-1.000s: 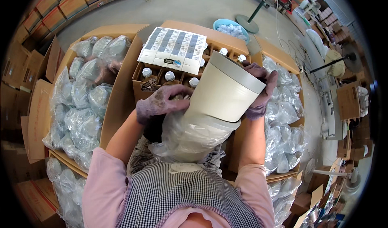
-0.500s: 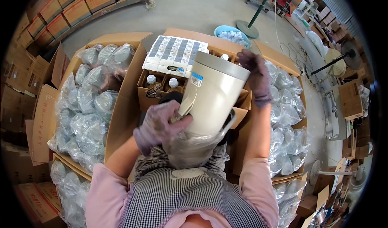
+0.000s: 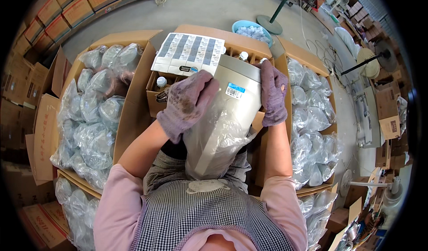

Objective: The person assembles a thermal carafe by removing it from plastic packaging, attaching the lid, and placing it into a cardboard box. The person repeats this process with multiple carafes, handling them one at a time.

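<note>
A cream cylindrical container (image 3: 247, 100) with a grey band at its upper end and a blue-and-white barcode label leans over my lap. A clear plastic bag (image 3: 214, 148) covers its lower part and rises along its left side. My left hand (image 3: 189, 102), in a stained mauve glove, is closed at the bag's upper edge beside the container; its fingertips are partly hidden. My right hand (image 3: 273, 93), gloved alike, has its fingers curled against the container's right side near the grey band.
Open cartons of clear-bagged items flank me, one left (image 3: 96, 117) and one right (image 3: 312, 122). Ahead, a divided carton holds white-capped bottles (image 3: 243, 56), with a sheet of printed labels (image 3: 189, 53) on top. Beyond stands a blue basin (image 3: 252, 32).
The container has turned and sunk lower into the bag. My left hand has moved up along its side, and my right hand has come in against it.
</note>
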A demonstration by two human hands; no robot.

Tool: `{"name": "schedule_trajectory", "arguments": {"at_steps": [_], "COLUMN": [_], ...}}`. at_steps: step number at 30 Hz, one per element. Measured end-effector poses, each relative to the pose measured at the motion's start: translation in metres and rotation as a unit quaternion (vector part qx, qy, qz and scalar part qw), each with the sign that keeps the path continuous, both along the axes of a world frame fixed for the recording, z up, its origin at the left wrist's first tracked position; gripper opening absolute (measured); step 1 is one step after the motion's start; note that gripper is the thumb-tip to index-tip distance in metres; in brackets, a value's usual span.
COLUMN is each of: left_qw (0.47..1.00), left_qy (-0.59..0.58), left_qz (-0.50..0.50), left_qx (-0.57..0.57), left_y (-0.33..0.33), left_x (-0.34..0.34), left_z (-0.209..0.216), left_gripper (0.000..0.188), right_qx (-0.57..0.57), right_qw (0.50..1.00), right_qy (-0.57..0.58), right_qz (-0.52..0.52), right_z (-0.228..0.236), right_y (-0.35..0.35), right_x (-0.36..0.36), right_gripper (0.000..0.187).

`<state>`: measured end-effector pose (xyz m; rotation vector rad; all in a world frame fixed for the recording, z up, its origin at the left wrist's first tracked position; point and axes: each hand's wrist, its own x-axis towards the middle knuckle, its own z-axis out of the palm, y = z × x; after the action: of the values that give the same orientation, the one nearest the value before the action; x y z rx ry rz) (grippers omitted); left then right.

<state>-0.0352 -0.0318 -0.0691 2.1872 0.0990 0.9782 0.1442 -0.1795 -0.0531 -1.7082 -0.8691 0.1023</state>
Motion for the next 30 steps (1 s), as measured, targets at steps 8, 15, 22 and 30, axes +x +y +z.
{"name": "schedule_trajectory", "arguments": {"at_steps": [8, 15, 22, 30], "left_qw": [0.996, 0.992, 0.997, 0.986], "left_qy": [-0.053, -0.102, -0.035, -0.05], "left_qz": [0.066, 0.061, -0.039, -0.027], "left_qx": [0.021, -0.044, 0.063, 0.155], "left_y": [0.032, 0.038, 0.012, -0.002], "left_x": [-0.001, 0.003, 0.024, 0.024], "left_z": [0.002, 0.023, -0.005, 0.011], "left_gripper": [0.006, 0.009, 0.016, 0.02], "right_qx": [0.038, 0.01, 0.014, 0.026], "right_qw": [0.987, 0.994, 0.979, 0.994], "right_qy": [-0.151, -0.104, -0.202, -0.103], "right_qz": [0.029, 0.018, 0.041, 0.019], "right_z": [-0.011, -0.01, -0.01, -0.007], "right_y": [-0.012, -0.009, -0.013, -0.008], "right_x": [0.013, 0.01, 0.014, 0.007], "right_gripper": [0.02, 0.017, 0.017, 0.016]}}
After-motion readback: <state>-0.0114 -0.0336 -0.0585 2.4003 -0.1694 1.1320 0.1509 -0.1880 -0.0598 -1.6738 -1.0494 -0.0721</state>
